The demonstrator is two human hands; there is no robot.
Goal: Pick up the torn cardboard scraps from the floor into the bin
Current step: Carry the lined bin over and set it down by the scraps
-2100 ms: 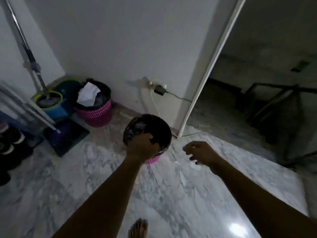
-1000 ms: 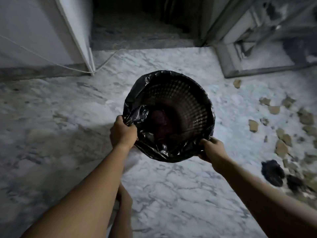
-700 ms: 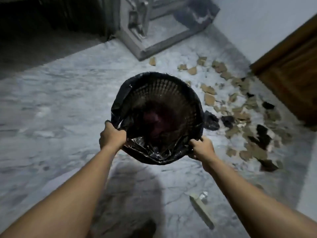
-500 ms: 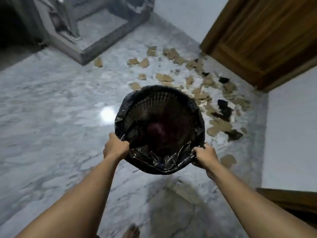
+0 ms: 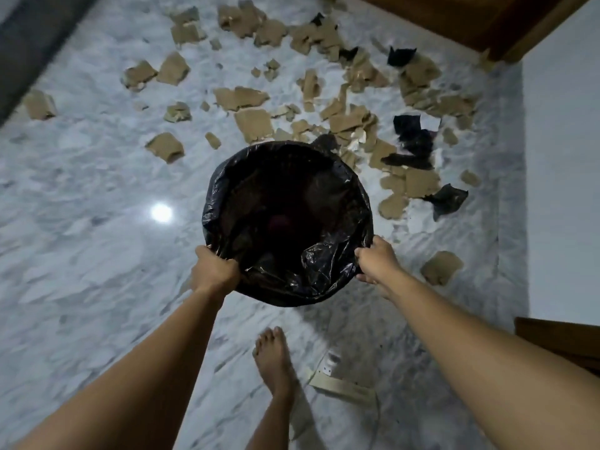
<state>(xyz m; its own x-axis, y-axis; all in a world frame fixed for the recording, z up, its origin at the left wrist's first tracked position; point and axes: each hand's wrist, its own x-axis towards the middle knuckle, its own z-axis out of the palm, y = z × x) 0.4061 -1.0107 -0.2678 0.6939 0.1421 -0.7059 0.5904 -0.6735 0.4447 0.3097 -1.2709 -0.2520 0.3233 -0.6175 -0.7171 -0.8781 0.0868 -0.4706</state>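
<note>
I've got both hands, left hand point(image 5: 212, 271) and right hand point(image 5: 376, 259), grasping the bin point(image 5: 287, 222) rim; the loose liner could slip, or I'd set it on the far scraps point(image 5: 253, 125)

Single head-worn wide-angle view, tilted steeply down at the marble floor point(image 5: 81, 287). Both forearms enter from the bottom edge. The bin point(image 5: 224, 190) is close, mid-frame, seen from above into its mouth. Cardboard scraps point(image 5: 253, 125) fill the upper half, farther off. Bare foot point(image 5: 272, 358) low centre, white wall point(image 5: 561, 190) at right edge.
</note>
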